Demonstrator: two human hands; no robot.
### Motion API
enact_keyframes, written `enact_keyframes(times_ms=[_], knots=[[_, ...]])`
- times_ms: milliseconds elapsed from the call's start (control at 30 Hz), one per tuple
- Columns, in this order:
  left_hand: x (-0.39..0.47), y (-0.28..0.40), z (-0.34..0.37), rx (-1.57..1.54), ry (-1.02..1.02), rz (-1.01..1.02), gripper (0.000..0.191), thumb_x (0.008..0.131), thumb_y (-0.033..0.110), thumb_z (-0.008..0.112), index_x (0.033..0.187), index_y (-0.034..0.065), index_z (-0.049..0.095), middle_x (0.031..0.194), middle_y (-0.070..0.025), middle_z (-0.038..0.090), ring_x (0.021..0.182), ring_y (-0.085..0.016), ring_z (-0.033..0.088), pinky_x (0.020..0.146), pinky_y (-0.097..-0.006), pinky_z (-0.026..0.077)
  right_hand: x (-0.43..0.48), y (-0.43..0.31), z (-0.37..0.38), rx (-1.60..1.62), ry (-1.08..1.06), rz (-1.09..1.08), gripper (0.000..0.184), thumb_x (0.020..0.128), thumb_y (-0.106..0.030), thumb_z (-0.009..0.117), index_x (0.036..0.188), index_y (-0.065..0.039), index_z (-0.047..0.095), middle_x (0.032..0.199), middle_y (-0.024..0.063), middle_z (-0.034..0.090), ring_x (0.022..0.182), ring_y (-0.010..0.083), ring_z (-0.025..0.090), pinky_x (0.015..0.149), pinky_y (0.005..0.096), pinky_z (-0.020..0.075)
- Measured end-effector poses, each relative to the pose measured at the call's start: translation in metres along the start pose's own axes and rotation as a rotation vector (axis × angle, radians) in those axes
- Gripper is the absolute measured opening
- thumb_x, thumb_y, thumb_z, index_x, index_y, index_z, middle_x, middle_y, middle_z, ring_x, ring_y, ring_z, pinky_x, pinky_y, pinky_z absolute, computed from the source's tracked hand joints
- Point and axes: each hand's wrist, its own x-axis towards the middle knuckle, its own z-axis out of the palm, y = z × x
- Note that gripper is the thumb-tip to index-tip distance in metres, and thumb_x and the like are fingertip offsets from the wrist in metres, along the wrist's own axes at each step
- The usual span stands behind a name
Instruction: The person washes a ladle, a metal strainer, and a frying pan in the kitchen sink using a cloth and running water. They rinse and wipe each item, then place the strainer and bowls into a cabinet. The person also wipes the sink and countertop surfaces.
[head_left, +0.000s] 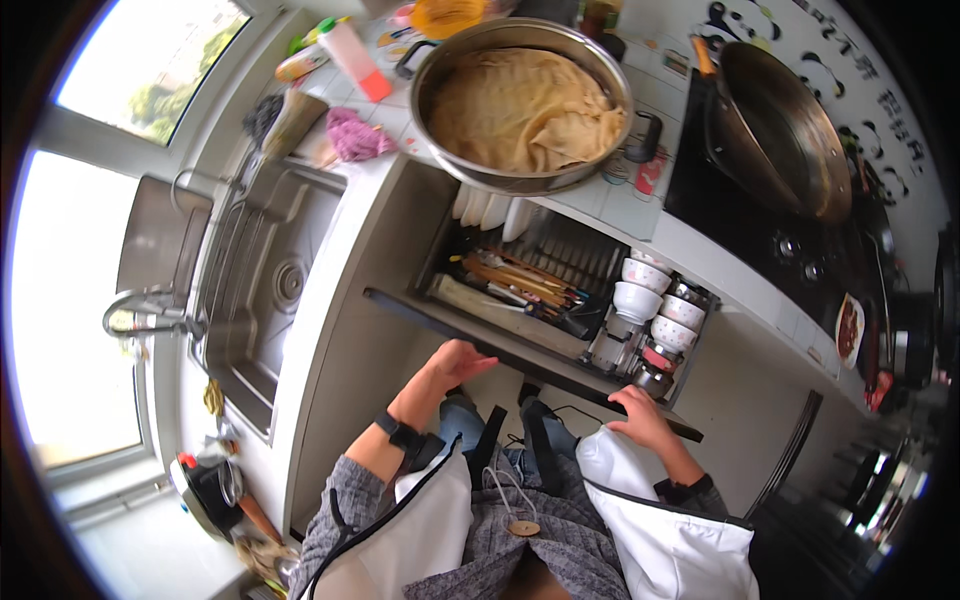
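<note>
Before me a kitchen drawer (517, 361) stands pulled out below the counter. My left hand (456, 363) hovers by the left part of its front edge, with nothing in it. Toward the right end, my right hand (642, 417) is at the same edge, thumb and fingers apart; whether it touches the edge I cannot tell. Inside the drawer lie chopsticks and utensils (525, 281), a dish rack (577, 251) with white plates (480, 208), and stacked bowls (637, 300) beside glass jars (651, 379).
A large steel pan (442, 161) holding folded, pale sheets of food (517, 105) overhangs the counter edge. At the right, a wok (787, 135) sits on the black cooktop (690, 169), near a small plate of food (850, 330). A steel sink (289, 281) and faucet (150, 319) are at the left.
</note>
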Motion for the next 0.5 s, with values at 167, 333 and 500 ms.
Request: enact_keyframes(times_ms=[167,333,500], knots=[[0.001,0.017,0.029,-0.112,-0.071,0.063,0.046,0.087,0.005,0.045,0.125,-0.0202,0.037,0.129,-0.032,0.045,0.111,-0.036,0.058,0.095,-0.0367,0.05,0.013,0.001,0.002,-0.211,0.279,0.164,0.033,0.065,-0.012,0.079,0.088,-0.005,0.057,0.093,0.0093,0.056,0.092,0.0321,0.054,0.076,0.0417,0.0457],[-0.021,0.026,0.054,0.115,-0.116,0.285,0.039,0.092,0.013,0.05,0.125,-0.0073,0.047,0.114,-0.0194,0.061,0.103,-0.026,0.062,0.087,-0.0326,0.052,0.029,0.012,-0.001,-0.402,0.434,0.023,0.021,0.071,-0.003,0.072,0.082,-0.005,0.054,0.088,0.01,0.053,0.089,0.0319,0.053,0.077,0.0419,0.0442],[-0.054,0.044,0.041,0.242,-0.231,0.453,0.032,0.095,0.013,0.048,0.124,-0.0009,0.052,0.113,-0.0139,0.064,0.1,-0.019,0.063,0.087,-0.03,0.052,0.055,0.024,-0.011,-0.456,0.546,0.132,0.011,0.077,-0.001,0.064,0.082,-0.003,0.054,0.086,0.013,0.055,0.086,0.034,0.056,0.074,0.0446,0.0472]])
